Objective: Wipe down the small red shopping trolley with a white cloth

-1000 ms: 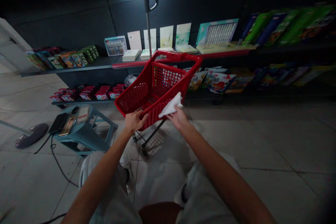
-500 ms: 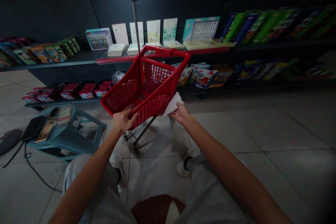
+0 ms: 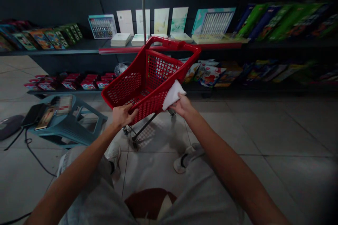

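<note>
A red plastic shopping cart (image 3: 124,89) stands on the tiled floor in front of me, its handle on the far side. My left hand (image 3: 123,115) grips the near rim of the basket, thumb over the edge. In my right hand (image 3: 181,104) is a folded white cloth (image 3: 173,95), held against the outer side wall of the basket below the handle. The fingers behind the cloth are partly hidden. Dark wheels and a metal leg show under the basket.
A blue-grey plastic stool (image 3: 79,126) at left carries a dark device (image 3: 34,114) with a cable trailing to the floor. Behind the cart runs a shelf (image 3: 89,45) with books, boxes and bagged goods. A metal pole (image 3: 144,10) rises behind the basket.
My right hand has moved the cloth slightly up along the cart's side, and more of the cloth now lies flat. My left hand keeps its hold on the rim. The view has shifted.
</note>
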A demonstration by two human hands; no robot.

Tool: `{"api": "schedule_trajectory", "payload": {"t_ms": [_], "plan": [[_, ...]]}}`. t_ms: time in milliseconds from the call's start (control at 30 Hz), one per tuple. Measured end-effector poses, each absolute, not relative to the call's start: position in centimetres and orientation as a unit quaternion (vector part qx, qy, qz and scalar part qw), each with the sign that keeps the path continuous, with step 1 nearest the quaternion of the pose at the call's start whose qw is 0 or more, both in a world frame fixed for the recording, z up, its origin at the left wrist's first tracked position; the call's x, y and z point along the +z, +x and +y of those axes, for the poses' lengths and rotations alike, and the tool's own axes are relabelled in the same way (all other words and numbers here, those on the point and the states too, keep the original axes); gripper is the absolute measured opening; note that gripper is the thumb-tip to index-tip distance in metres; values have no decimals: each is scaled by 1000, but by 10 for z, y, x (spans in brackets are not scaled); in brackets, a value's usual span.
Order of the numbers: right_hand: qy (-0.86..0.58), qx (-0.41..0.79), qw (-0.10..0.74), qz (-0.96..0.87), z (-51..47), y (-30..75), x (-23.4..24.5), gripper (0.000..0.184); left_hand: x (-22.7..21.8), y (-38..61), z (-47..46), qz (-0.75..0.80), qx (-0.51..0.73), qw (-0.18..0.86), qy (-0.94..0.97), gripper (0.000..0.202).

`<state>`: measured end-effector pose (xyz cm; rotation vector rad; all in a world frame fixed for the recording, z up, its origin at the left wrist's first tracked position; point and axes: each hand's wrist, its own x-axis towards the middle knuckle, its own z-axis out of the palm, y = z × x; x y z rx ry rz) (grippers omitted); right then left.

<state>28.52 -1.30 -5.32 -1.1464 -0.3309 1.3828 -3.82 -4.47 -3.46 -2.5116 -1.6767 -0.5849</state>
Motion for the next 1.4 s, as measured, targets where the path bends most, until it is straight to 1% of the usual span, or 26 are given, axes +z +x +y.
{"api": "schedule_trajectory", "payload": {"t_ms": [67, 133, 233, 300, 367, 433, 500, 567, 700, 867, 933, 1000, 1100, 1167, 1200, 1267, 1333, 1400], "plan": [[-500, 594, 617, -131, -11, 287, -55, 29, -35, -41, -48, -546, -189, 30, -815, 42], [-501, 553, 653, -131, -6, 300, -52, 29, -36, -45, -51, -545, -194, 31, -815, 42], [-535, 423, 725, -97, 4, 326, -42, 29, -36, -52, -52, -540, -202, 28, -817, 43], [-570, 322, 752, -70, 8, 336, -35, 29, -37, -57, -51, -535, -205, 22, -820, 43], [-582, 251, 768, -92, 9, 336, -30, 30, -37, -61, -49, -532, -207, 17, -821, 44], [-560, 212, 785, -159, 8, 328, -26, 33, -37, -65, -47, -528, -207, 15, -824, 44], [-523, 203, 798, -219, 7, 316, -23, 36, -35, -69, -46, -522, -205, 12, -828, 45], [-502, 223, 801, -237, 6, 305, -22, 38, -34, -72, -45, -514, -204, 8, -833, 44], [-501, 287, 795, -187, 10, 296, -26, 39, -33, -75, -45, -501, -214, 1, -839, 43], [-496, 296, 803, -147, 15, 310, -32, 34, -36, -75, -42, -475, -256, -7, -842, 48], [-502, 279, 806, -145, 15, 320, -31, 36, -37, -76, -41, -465, -271, -8, -842, 50], [-513, 237, 809, -160, 14, 329, -28, 40, -37, -77, -41, -455, -280, -10, -845, 49], [-521, 117, 813, -231, 8, 335, -18, 50, -36, -80, -40, -443, -277, -13, -852, 47], [-537, 25, 781, -318, 1, 331, -12, 53, -35, -81, -39, -439, -267, -13, -858, 47], [-551, -14, 747, -372, -4, 327, -9, 52, -34, -81, -38, -438, -259, -13, -861, 48], [-580, -78, 654, -480, -15, 315, -5, 47, -32, -81, -37, -438, -240, -7, -866, 48], [-593, -119, 561, -566, -26, 299, -2, 45, -30, -79, -36, -442, -219, 5, -870, 45], [-588, -132, 497, -624, -37, 279, -1, 45, -28, -75, -37, -449, -200, 18, -871, 41]]}}
